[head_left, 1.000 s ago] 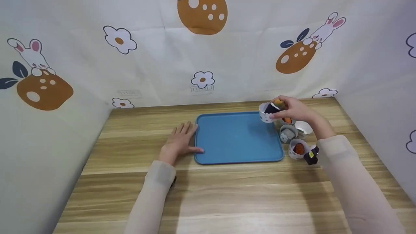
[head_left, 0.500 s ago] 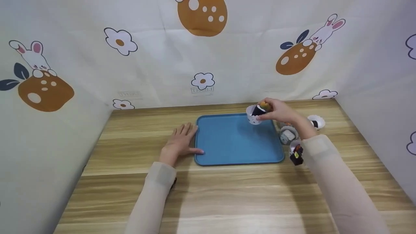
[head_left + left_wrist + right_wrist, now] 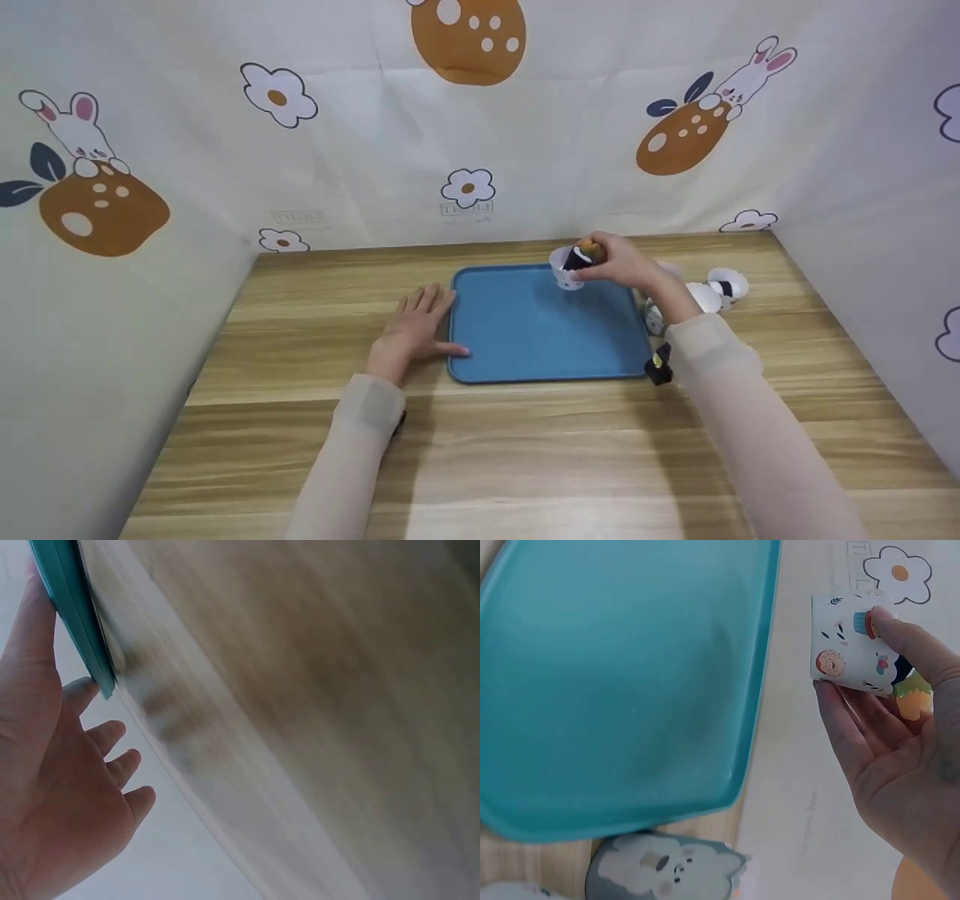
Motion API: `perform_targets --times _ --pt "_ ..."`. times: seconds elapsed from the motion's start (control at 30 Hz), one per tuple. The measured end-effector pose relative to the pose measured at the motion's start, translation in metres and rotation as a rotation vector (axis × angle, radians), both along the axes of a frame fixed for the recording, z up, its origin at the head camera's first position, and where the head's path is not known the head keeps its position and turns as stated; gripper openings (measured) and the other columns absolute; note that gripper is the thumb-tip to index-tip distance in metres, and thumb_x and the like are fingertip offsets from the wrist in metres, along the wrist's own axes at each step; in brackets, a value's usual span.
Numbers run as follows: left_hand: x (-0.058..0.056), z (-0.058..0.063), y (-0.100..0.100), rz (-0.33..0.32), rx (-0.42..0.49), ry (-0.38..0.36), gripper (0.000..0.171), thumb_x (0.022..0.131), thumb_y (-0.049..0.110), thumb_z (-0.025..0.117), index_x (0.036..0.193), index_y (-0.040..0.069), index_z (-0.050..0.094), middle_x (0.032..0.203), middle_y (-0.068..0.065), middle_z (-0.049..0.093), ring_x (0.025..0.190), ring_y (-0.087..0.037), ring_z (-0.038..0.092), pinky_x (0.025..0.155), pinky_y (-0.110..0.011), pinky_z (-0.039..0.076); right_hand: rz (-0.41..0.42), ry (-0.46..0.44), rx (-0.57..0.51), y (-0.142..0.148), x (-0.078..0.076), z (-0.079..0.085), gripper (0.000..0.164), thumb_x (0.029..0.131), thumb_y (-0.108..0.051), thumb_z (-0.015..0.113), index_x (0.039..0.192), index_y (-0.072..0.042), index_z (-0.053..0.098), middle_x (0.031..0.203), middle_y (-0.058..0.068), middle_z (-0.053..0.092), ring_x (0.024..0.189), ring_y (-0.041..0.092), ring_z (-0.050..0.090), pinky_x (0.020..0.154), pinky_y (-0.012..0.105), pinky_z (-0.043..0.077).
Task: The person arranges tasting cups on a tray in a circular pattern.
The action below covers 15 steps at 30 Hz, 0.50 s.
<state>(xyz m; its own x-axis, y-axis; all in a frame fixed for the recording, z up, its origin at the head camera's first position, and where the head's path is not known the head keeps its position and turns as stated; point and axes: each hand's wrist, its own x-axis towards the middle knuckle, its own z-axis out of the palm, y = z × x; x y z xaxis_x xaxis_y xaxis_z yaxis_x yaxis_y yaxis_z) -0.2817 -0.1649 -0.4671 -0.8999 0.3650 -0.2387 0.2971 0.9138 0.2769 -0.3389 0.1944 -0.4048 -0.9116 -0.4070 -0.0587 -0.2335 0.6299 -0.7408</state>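
My left hand (image 3: 409, 330) has its fingers straight and spread apart, gripping nothing. The thumb crosses the rim of the blue tray (image 3: 547, 322) and the forefinger meets its edge; in the left wrist view the thumb's tip is lost behind that edge and the wooden table (image 3: 540, 465) beyond my fingers is blurred. Behind those fingers, a dark thing (image 3: 400, 422) peeks out by my left sleeve (image 3: 352, 435), too covered for me to tell what it is.

The tray runs rightward from my left thumb. Over its far edge, my right hand (image 3: 626, 262) clamps a patterned paper cup (image 3: 847, 637) off the surface, thumb on one side, fingertips on the other. A black-and-white piece (image 3: 576, 259) tilts in the cup's mouth, and an orange-and-green piece (image 3: 913, 697) shows near my palm; my fingers hide how they sit.

Nearer me than my right fingers, a black piece with a yellow spot (image 3: 659, 365) is half covered by my right sleeve (image 3: 742, 427). A grey cup (image 3: 660, 866), just beside the tray, is cut off in the right wrist view and largely behind my wrist in the head view. Right of my wrist are a white cup (image 3: 705, 296), then another holding a black-banded piece (image 3: 725, 288); whether the two touch, I can't tell.
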Motion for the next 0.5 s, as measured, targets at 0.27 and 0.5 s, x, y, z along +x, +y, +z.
perform_targets --times 0.27,0.5 --pt "0.0 0.0 0.001 -0.007 -0.034 0.01 0.107 0.083 0.066 0.068 0.161 0.015 0.015 0.168 -0.018 0.006 0.156 -0.041 0.004 0.127 -0.057 0.007 -0.002 0.038 0.002 -0.01 -0.008 -0.009 0.05 0.089 -0.018 0.075 0.129 0.004 0.054 0.122 0.022 0.059 0.105 0.029 0.054 0.093 0.041 0.047" --pt "0.001 0.001 0.0 0.001 -0.017 0.004 0.107 0.083 0.066 0.068 0.161 0.015 0.015 0.168 -0.018 0.005 0.155 -0.041 0.004 0.127 -0.057 0.006 -0.024 0.037 -0.028 -0.018 -0.012 -0.017 0.051 0.088 -0.017 0.075 0.128 0.005 0.052 0.126 0.023 0.057 0.108 0.031 0.052 0.099 0.046 0.046"
